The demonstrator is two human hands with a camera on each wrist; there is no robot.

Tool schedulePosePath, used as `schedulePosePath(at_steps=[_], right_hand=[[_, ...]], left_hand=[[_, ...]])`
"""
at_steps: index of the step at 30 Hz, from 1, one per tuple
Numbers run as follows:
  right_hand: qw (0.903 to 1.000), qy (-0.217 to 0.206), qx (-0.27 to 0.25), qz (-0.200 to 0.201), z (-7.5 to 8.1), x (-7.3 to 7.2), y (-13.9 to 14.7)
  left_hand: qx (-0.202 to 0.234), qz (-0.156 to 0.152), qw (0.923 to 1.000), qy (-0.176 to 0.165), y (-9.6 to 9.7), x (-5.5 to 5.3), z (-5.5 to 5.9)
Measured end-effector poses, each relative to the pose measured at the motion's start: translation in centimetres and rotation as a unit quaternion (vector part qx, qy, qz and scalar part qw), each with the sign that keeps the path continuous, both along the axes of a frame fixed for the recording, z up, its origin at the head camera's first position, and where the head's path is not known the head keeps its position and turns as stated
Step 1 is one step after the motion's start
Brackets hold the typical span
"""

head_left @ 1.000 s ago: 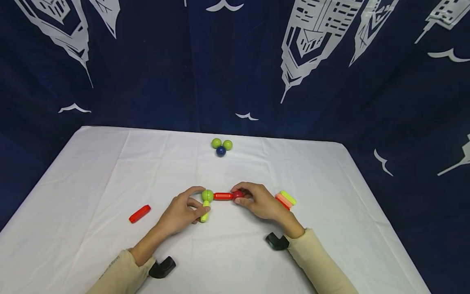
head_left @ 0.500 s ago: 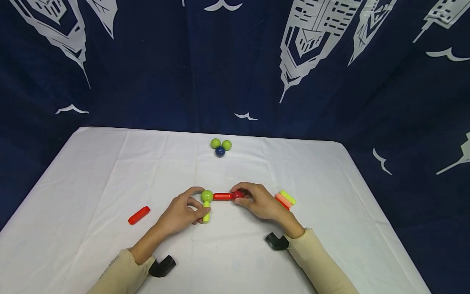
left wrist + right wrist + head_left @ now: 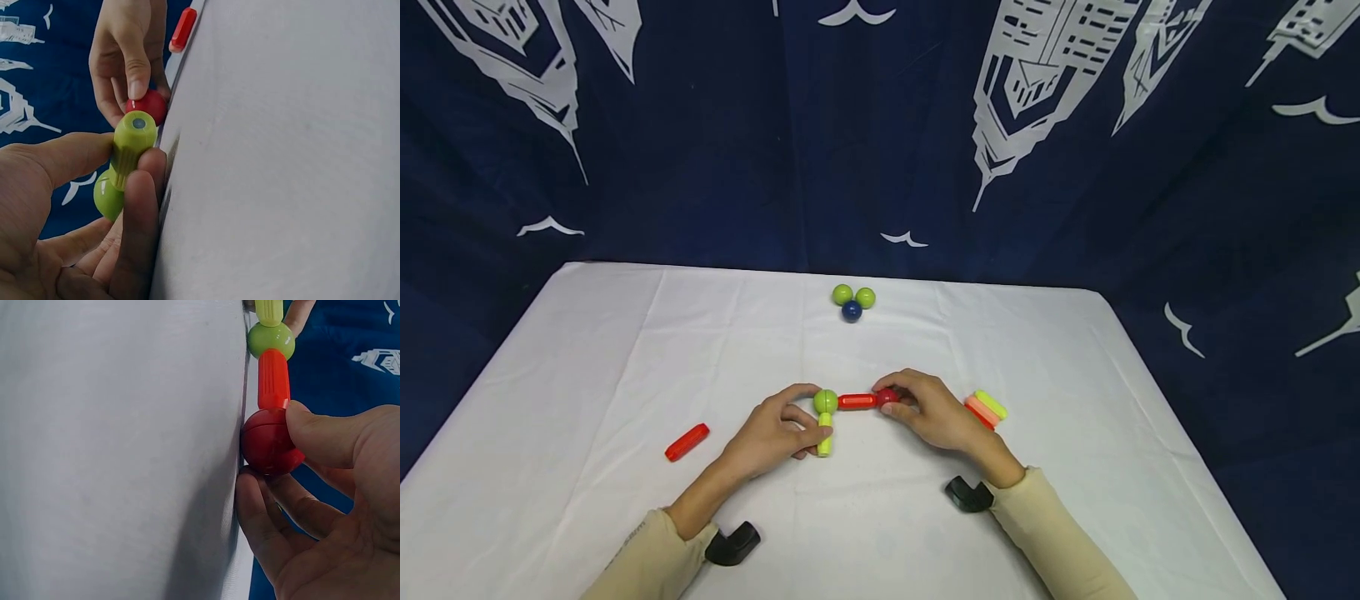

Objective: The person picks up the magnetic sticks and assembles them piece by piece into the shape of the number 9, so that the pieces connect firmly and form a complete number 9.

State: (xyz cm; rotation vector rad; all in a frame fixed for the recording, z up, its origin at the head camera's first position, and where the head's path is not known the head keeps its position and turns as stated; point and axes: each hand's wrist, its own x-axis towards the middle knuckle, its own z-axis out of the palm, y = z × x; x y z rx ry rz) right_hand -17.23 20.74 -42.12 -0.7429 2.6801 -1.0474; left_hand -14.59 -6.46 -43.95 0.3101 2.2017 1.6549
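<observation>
My left hand [image 3: 772,435] pinches a yellow-green rod [image 3: 128,147] between thumb and fingers, its index finger reaching to a green ball [image 3: 825,402]. The rod's near end shows a grey metal disc in the left wrist view. From the green ball a red rod [image 3: 857,402] runs right to a red ball [image 3: 270,442]. My right hand [image 3: 934,410] holds that red ball between thumb and fingers. Together the pieces form a joined L shape, low over the white table.
Two green balls [image 3: 842,294] and a dark blue ball [image 3: 852,312] sit together at the back of the white table [image 3: 730,333]. A loose red rod [image 3: 687,442] lies at left. Beyond my right hand lie yellow, salmon and red rods [image 3: 987,407] side by side.
The yellow-green rod has swung slightly, its near end shifting right, so it points more straight toward me. Both hands keep their holds almost in place.
</observation>
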Motion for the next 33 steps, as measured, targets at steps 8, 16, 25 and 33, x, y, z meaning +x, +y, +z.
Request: schedulePosePath(at_steps=[8,16,25,33], right_hand=[[0.9999,0.009,-0.002,0.004,0.0,-0.1,-0.1],[0.9998,0.019,0.004,0.001,0.1,-0.2,-0.1],[0.9999,0.012,0.004,0.001,0.0,-0.2,-0.1],[0.9999,0.016,0.005,0.004,0.0,-0.2,0.0]], left_hand=[[0.006,-0.007,0.9999,-0.005,-0.2,-0.1,-0.1],[0.006,-0.003,0.9999,-0.014,-0.2,-0.3,-0.3],[-0.054,0.034,0.9979,0.012,0.9,0.0,0.0],[-0.039,0.030,0.9988,0.006,1.0,-0.1,0.2]])
